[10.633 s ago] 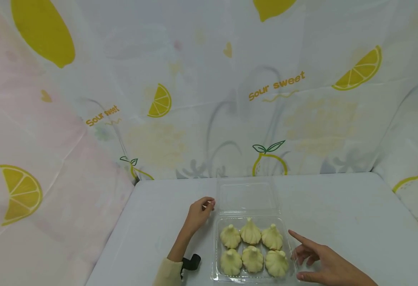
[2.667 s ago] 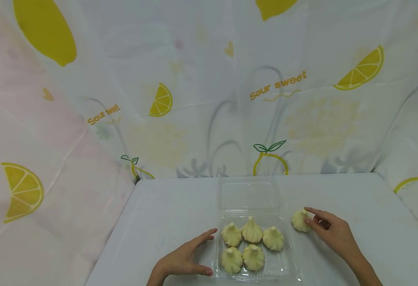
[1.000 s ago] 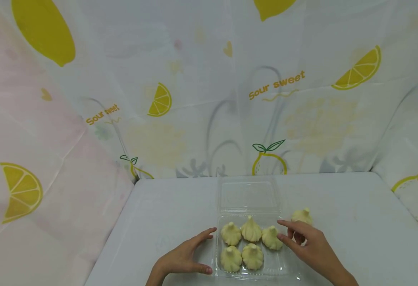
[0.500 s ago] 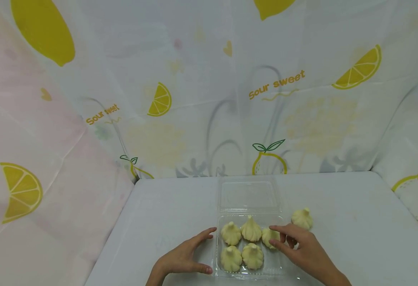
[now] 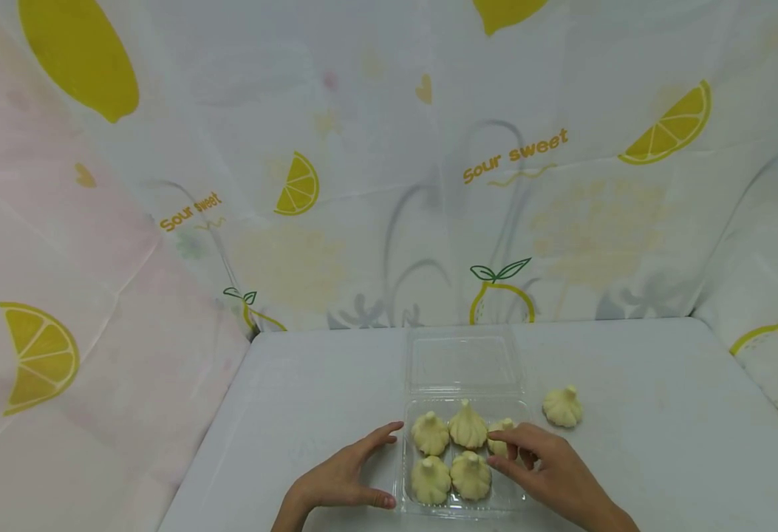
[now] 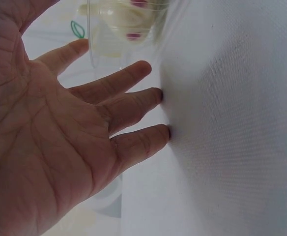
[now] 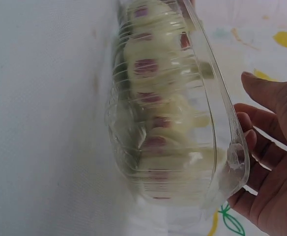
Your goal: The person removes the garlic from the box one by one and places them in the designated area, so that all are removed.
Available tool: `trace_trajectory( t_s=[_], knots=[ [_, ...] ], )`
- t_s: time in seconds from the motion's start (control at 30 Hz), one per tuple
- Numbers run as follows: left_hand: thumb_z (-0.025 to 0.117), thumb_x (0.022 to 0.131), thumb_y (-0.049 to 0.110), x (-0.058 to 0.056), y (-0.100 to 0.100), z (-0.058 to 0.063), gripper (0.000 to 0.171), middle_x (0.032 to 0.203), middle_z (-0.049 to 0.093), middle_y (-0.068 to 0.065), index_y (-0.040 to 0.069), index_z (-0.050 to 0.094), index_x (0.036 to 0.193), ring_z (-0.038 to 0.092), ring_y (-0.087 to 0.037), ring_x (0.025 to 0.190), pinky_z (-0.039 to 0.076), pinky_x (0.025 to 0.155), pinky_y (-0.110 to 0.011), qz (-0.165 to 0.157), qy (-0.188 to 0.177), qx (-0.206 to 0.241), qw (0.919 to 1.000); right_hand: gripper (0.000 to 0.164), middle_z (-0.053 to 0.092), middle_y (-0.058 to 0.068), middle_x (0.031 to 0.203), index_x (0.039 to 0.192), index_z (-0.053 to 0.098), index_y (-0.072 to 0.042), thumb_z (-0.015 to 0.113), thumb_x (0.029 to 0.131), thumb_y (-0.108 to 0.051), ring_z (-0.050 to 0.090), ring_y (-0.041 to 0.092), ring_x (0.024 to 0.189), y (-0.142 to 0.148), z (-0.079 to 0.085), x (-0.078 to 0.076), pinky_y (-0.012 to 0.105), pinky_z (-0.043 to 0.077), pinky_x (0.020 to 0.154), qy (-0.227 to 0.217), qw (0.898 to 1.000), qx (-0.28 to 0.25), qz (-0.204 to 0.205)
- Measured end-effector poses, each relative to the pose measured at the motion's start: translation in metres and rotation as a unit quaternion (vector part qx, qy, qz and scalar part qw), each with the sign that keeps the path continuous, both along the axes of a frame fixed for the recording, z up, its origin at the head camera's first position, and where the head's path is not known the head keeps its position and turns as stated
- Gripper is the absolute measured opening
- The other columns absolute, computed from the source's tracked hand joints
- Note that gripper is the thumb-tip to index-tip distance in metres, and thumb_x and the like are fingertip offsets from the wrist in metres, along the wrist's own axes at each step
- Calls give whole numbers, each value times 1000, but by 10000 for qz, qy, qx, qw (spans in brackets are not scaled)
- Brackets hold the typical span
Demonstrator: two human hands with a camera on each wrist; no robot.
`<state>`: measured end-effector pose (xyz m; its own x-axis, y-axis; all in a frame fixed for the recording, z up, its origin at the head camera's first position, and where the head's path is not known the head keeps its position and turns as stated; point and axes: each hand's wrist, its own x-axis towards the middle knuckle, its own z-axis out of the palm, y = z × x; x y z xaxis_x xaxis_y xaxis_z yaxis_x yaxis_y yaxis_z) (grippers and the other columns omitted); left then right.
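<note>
Several pale garlic bulbs (image 5: 468,427) sit in a clear plastic clamshell box (image 5: 511,504), in two rows; the front right spot holds none. On the table to the box's right stands one more garlic bulb (image 5: 563,408), stem up. My right hand (image 5: 551,473) is over the right part of the box, thumb and forefinger apart, partly hiding the rear right bulb (image 5: 498,436). In the right wrist view the hand (image 7: 276,147) is beside the box wall with nothing between its fingertips. My left hand (image 5: 345,476) rests on the table at the box's left side, fingers spread.
The box's clear lid (image 5: 465,362) lies folded back behind it on the white table (image 5: 309,391). A lemon-print cloth (image 5: 362,148) hangs behind the table and along its sides.
One garlic bulb has gone from the box's front right spot to the table. My right hand let go of it, then moved left over the box. Recently the left hand stays still.
</note>
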<state>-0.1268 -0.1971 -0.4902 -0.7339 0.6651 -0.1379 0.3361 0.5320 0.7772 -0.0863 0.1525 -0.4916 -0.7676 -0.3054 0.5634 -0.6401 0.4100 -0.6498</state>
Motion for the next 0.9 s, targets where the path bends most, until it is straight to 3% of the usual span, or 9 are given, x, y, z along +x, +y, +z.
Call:
trace_trajectory(
  t_s=[0.27,0.57,0.9],
  knots=[
    [84,77,43,0,0,1,99,150,43,-3,28,25,156,43,-24,135,36,107,-51,21,30,-58,10000,27,54,-20,80,108,72,-17,80,83,-17,47,-4,63,-7,-3,0,13,42,53,-101,9998,15,179],
    [84,77,42,0,1,4,99,143,51,-6,29,26,156,45,-23,133,36,107,-51,10,85,-85,9999,30,53,-19,81,110,73,-18,81,81,-17,46,-4,64,-12,-7,-1,11,40,55,7,9993,-13,371],
    [83,77,45,0,-1,3,99,142,51,-5,27,25,156,45,-22,133,36,107,-48,-41,77,-12,10000,27,51,-20,80,107,73,-18,82,81,-18,46,-3,62,-18,-13,-1,10,39,54,65,9995,33,306]
  ],
)
